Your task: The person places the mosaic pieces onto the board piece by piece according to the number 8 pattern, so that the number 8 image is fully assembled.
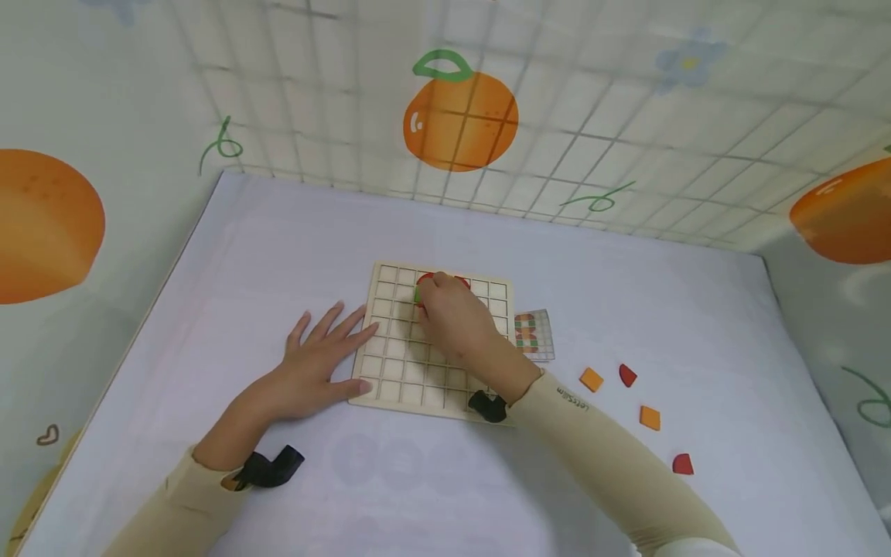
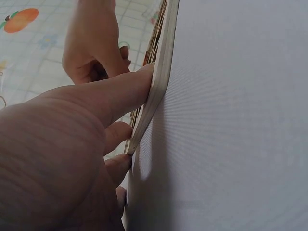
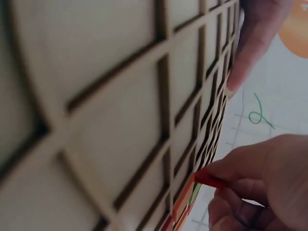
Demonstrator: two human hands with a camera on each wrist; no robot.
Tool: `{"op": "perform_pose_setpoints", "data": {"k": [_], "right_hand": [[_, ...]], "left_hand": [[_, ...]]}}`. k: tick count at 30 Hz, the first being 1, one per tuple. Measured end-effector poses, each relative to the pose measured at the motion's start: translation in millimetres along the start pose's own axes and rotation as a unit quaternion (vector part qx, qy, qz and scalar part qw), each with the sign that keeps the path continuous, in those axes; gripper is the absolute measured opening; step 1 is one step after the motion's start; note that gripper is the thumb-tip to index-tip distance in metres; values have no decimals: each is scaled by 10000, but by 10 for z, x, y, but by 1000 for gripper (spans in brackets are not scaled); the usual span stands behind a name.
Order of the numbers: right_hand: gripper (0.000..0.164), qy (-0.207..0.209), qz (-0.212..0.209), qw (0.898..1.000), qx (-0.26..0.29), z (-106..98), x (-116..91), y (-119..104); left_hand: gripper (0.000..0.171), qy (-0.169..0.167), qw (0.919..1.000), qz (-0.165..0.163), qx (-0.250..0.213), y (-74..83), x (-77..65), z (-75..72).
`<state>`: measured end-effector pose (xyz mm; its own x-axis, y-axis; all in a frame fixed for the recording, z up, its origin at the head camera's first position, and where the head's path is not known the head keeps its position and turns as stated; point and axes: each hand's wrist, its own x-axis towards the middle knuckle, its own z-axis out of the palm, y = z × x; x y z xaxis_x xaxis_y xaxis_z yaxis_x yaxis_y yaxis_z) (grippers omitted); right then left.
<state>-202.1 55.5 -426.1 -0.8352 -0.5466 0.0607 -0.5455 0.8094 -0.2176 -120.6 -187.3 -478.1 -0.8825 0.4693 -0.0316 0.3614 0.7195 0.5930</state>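
A pale wooden grid board (image 1: 393, 370) lies flat on the table. My left hand (image 1: 309, 375) is spread at its left side, with thumb and fingertips resting on the board's edge. Over the far part of the board, my right hand (image 1: 459, 317) pinches a small red piece (image 3: 211, 180) between thumb and finger, its edge at the grid. Close by, an orange piece (image 3: 184, 195) and a green piece (image 3: 195, 192) sit in the grid cells. In the head view, the right hand hides most of the pieces there.
A pattern card (image 1: 534, 335) lies against the board's right side. Farther right are two loose orange squares (image 1: 650, 418) and two red rounded wedges (image 1: 628, 375). Printed cloth walls (image 1: 334, 100) stand behind and beside the white table (image 1: 292, 232).
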Motion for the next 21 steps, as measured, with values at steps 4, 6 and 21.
{"op": "perform_pose_setpoints", "data": {"k": [4, 6, 21], "right_hand": [[6, -102, 104, 9998, -143, 23, 16, -48], [6, -234, 234, 9994, -15, 31, 19, -57], [7, -511, 407, 9947, 795, 71, 54, 68]], "left_hand": [[83, 13, 10000, 70, 25, 5, 18, -11], [83, -10, 10000, 50, 35, 9, 21, -12], [83, -26, 10000, 7, -29, 11, -4, -42]]}}
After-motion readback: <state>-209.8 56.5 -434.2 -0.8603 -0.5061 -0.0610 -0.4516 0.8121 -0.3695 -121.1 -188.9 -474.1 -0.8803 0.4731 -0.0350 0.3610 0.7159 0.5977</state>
